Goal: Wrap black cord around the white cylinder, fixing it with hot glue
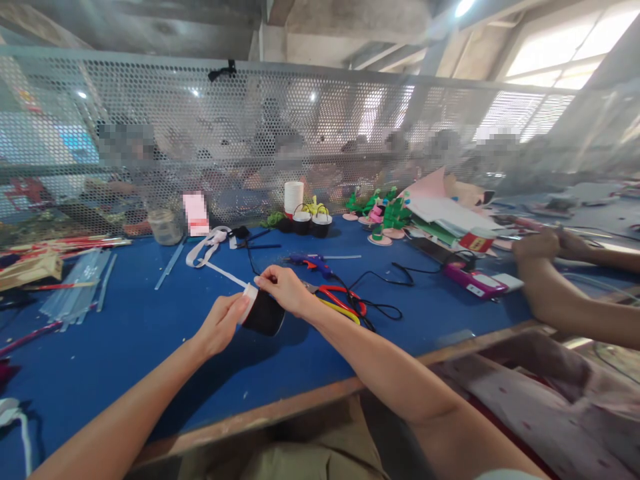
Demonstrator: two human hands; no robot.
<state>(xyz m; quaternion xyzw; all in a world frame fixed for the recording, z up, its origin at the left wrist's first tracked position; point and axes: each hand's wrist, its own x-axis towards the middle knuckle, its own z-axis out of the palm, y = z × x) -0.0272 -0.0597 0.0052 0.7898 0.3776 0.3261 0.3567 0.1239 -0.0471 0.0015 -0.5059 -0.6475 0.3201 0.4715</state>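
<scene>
Both of my hands meet around a small black cup [263,312], tilted on its side above the blue table. White ribbon [227,274] runs from its white rim back to a loose coil on the table. My left hand [223,321] is closed on the cup at the rim, thumb over the white band. With fingers pinched at the rim's upper edge, my right hand [284,288] grips the ribbon against the cup. Just beyond lies a blue glue gun [311,262]. Scissors with red and yellow handles [345,303] rest beside my right wrist.
A perforated metal screen [260,133] stands along the table's back. Before it are black-and-white cups [321,223], stacked white cups [293,198] and green ornaments [395,217]. Clear glue sticks [77,287] lie left. A purple device [475,280] sits near a co-worker's arms [565,280] at right.
</scene>
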